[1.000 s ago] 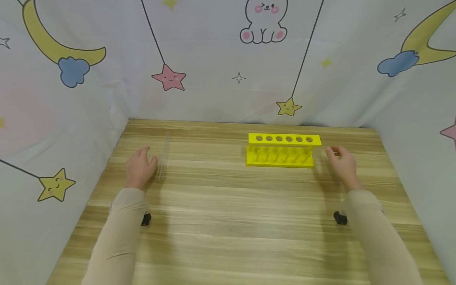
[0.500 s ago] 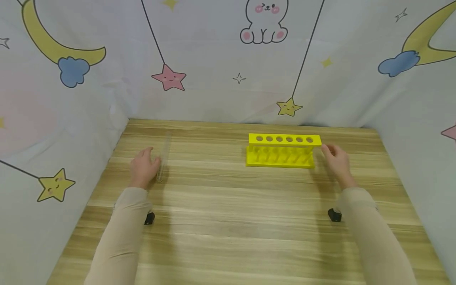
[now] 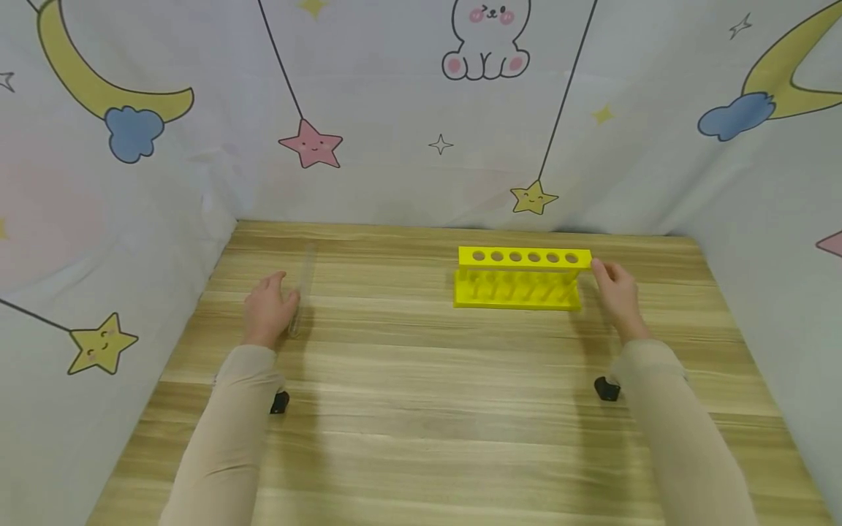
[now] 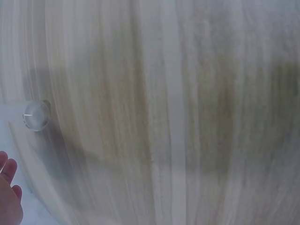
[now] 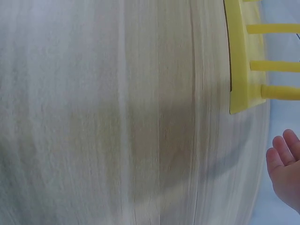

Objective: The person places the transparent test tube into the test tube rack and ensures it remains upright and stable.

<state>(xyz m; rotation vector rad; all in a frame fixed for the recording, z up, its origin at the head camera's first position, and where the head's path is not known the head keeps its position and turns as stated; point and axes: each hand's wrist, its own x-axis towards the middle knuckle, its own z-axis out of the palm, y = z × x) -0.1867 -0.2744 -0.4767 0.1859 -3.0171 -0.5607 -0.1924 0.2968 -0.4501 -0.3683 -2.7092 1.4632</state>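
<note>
A clear glass test tube (image 3: 303,292) lies on the wooden table at the left, its rounded end (image 4: 36,116) facing the left wrist camera. Just left of the tube is my left hand (image 3: 266,310), fingers relaxed and thumb beside the glass; whether it touches cannot be made out. A yellow test tube rack (image 3: 520,300) stands at the right, with a row of holes along its top and pegs (image 5: 276,66) on its base. At the rack's upper right end, my right hand (image 3: 617,294) has its fingertips at the corner, loosely bent. Its thumb and index finger are hidden in the right wrist view.
The wooden tabletop (image 3: 421,409) stretches between both forearms. Behind it and at both sides hangs a white cloth (image 3: 395,183) printed with stars, moons and a bear. Black wrist devices (image 3: 607,389) sit under the sleeves.
My right hand has moved left to the rack's top right corner. My left hand has shifted slightly right, closer to the test tube. Tube and rack have stayed in place.
</note>
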